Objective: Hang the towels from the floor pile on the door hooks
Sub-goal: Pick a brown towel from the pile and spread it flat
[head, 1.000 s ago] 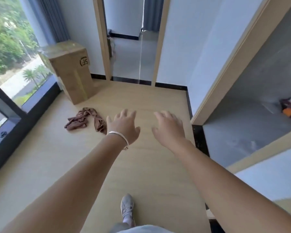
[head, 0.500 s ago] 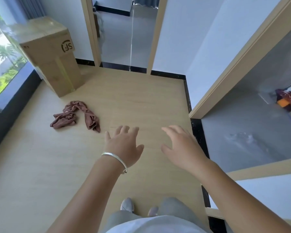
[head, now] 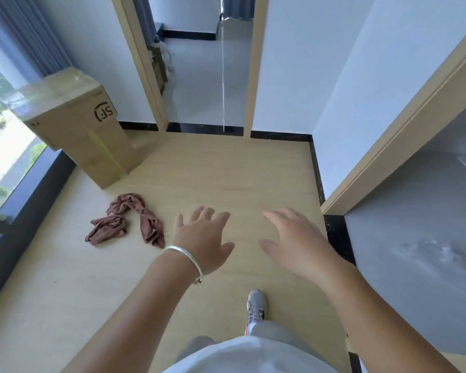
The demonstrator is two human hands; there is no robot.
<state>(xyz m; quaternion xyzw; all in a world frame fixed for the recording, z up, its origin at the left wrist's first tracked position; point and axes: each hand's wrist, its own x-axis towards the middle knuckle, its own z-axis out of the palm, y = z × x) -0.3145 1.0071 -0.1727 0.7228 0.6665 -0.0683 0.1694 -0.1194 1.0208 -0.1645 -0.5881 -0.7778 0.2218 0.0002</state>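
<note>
Your left hand [head: 202, 238], with a silver bangle [head: 186, 258] at the wrist, and your right hand [head: 296, 243] both reach forward with fingers spread and relaxed, holding nothing. The crumpled reddish-brown cloth towels [head: 127, 220] lie on the pale wooden floor [head: 226, 179], just left of your left hand and near the tall cardboard box [head: 84, 130].

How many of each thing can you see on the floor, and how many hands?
Brown towels in one crumpled pile, separate pieces hard to tell: 1
Cardboard box: 1
Shoe: 1
Hands, left hand and right hand, both empty: 2
Total: 5
</note>
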